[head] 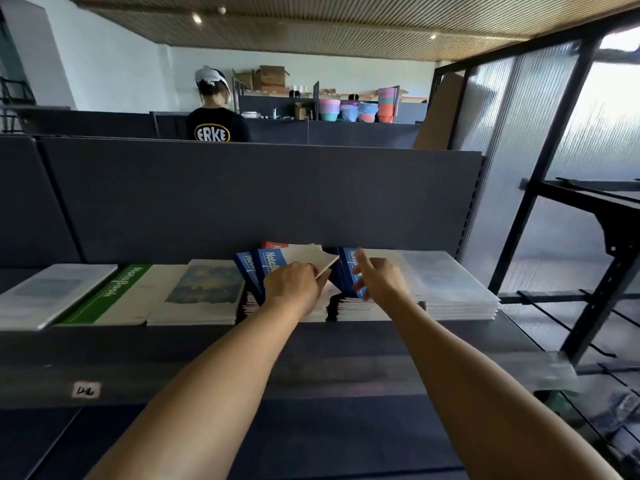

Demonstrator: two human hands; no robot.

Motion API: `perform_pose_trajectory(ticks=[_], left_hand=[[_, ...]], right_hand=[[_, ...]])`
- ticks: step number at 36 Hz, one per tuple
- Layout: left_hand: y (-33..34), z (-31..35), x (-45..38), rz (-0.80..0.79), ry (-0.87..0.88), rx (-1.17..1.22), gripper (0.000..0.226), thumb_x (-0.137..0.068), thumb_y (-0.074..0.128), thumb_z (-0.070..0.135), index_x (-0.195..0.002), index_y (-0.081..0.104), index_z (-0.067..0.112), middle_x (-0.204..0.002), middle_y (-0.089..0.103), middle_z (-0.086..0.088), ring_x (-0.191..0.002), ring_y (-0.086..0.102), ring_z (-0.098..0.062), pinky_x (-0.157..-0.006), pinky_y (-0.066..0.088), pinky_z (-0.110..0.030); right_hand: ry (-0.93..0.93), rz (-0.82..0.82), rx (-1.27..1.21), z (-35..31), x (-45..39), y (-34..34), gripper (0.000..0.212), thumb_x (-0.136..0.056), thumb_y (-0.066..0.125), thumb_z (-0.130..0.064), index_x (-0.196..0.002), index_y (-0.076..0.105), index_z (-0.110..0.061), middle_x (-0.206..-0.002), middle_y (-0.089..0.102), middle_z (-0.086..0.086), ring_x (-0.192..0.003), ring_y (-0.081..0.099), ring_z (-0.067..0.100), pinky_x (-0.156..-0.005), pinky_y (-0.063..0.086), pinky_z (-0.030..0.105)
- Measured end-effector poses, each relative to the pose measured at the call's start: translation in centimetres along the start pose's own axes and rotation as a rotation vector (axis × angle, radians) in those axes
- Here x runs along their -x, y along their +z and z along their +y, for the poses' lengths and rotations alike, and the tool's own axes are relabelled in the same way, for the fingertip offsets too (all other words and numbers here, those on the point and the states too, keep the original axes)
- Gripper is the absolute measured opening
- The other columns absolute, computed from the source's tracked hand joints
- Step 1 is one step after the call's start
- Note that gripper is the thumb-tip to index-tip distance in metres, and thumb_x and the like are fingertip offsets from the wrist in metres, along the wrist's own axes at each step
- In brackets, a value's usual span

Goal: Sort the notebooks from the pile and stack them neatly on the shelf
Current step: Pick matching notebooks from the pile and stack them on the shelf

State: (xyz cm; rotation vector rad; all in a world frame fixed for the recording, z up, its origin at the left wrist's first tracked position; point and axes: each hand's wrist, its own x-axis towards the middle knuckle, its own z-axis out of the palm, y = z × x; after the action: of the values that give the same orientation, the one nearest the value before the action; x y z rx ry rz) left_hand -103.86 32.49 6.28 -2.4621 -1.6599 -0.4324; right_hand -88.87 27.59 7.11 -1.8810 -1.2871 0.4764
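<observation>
A dark shelf carries rows of notebook stacks. In the middle lies a messy pile of blue notebooks with a red one behind it. My left hand grips a pale notebook and holds it tilted over that pile. My right hand hovers over a second blue stack, fingers loosely spread with the index pointing up, holding nothing.
Left along the shelf lie a painted-cover stack, a green notebook stack and a pale stack. A wrapped pale stack sits at the right end. A black metal rack stands right. A person stands beyond the partition.
</observation>
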Motion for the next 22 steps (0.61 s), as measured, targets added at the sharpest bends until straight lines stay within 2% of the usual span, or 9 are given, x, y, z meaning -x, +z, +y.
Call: perform_pose_trajectory(ticks=[3,6,8,10,12,14,15,18,22], left_hand=[[0.5,1.0,0.3,0.096,0.057,0.063,0.043,-0.102,0.03,0.048,-0.107,0.064,0.021,-0.101,0.067,-0.003,-0.092,0.063,-0.026,-0.063,0.036,-0.031],[0.8,1.7,0.3,0.085,0.184,0.104,0.035,-0.101,0.035,0.045,-0.106,0.059,0.019,-0.103,0.062,-0.002,-0.098,0.06,-0.026,-0.066,0.035,-0.033],[1.1,2.0,0.3,0.033,0.283,0.085,0.044,-0.098,0.034,0.057,-0.111,0.055,0.021,-0.107,0.059,-0.001,-0.1,0.057,-0.023,-0.068,0.035,-0.033],[1.2,2.1,0.2,-0.02,0.323,0.127,0.049,-0.092,0.041,0.062,-0.121,0.048,0.024,-0.12,0.057,0.001,-0.106,0.055,-0.023,-0.072,0.04,-0.035],[1.1,2.1,-0.1,-0.066,0.293,0.133,0.071,-0.084,0.05,0.068,-0.14,0.034,0.026,-0.139,0.046,0.002,-0.123,0.046,-0.024,-0.089,0.042,-0.041],[1.0,2.0,-0.3,-0.122,0.199,0.026,0.094,-0.078,0.057,0.07,-0.149,0.018,0.023,-0.149,0.032,-0.002,-0.135,0.033,-0.027,-0.107,0.027,-0.05],[0.9,1.8,-0.4,-0.17,0.11,-0.008,0.098,-0.077,0.06,0.068,-0.15,0.015,0.02,-0.15,0.028,-0.004,-0.137,0.029,-0.03,-0.111,0.021,-0.055],[0.4,1.3,-0.7,-0.352,-0.135,0.008,0.091,-0.08,0.065,0.056,-0.147,0.023,0.012,-0.148,0.03,-0.011,-0.138,0.027,-0.035,-0.112,0.02,-0.058],[-0.4,0.3,-0.9,-0.331,-0.03,0.018,0.05,-0.089,0.062,0.034,-0.133,0.05,0.014,-0.128,0.055,-0.008,-0.115,0.052,-0.028,-0.091,0.045,-0.036]], right_hand=[[0.199,-0.145,-0.29,-1.5,-0.2,0.4,0.056,-0.094,0.035,-0.062,-0.094,0.059,-0.012,-0.079,0.071,0.012,-0.049,0.058,0.015,-0.047,0.042,0.022],[0.326,-0.138,-0.415,-1.8,-0.9,0.3,0.023,-0.096,0.05,-0.025,-0.096,0.057,-0.003,-0.078,0.066,0.014,-0.05,0.057,0.019,-0.038,0.037,0.019],[0.379,-0.06,-0.389,-1.4,-1.6,-0.1,0.014,-0.093,0.05,-0.009,-0.098,0.058,0.002,-0.08,0.061,0.017,-0.053,0.054,0.02,-0.038,0.038,0.022],[0.422,0.017,-0.355,-0.7,-1.8,-0.6,0.014,-0.092,0.05,-0.005,-0.083,0.059,0.002,-0.069,0.06,0.015,-0.049,0.052,0.019,-0.04,0.04,0.022],[0.452,0.127,-0.369,0.3,-1.9,-1.3,0.019,-0.09,0.047,-0.003,-0.074,0.057,0.0,-0.062,0.057,0.013,-0.048,0.053,0.02,-0.045,0.042,0.024],[0.479,0.236,-0.374,1.6,-2.0,-2.3,0.022,-0.089,0.044,-0.001,-0.072,0.057,0.0,-0.06,0.057,0.014,-0.048,0.052,0.021,-0.046,0.041,0.025],[0.486,0.28,-0.358,2.4,-2.1,-2.8,0.023,-0.088,0.043,0.0,-0.069,0.057,0.001,-0.058,0.057,0.014,-0.048,0.051,0.021,-0.046,0.041,0.025],[0.489,0.346,-0.272,4.2,-2.2,-4.2,0.025,-0.084,0.046,0.004,-0.061,0.056,0.002,-0.058,0.059,0.017,-0.06,0.059,0.03,-0.058,0.046,0.033],[0.471,0.357,-0.162,5.4,-2.4,-4.8,0.02,-0.087,0.045,0.001,-0.074,0.06,0.004,-0.061,0.059,0.017,-0.073,0.065,0.032,-0.066,0.048,0.033]])
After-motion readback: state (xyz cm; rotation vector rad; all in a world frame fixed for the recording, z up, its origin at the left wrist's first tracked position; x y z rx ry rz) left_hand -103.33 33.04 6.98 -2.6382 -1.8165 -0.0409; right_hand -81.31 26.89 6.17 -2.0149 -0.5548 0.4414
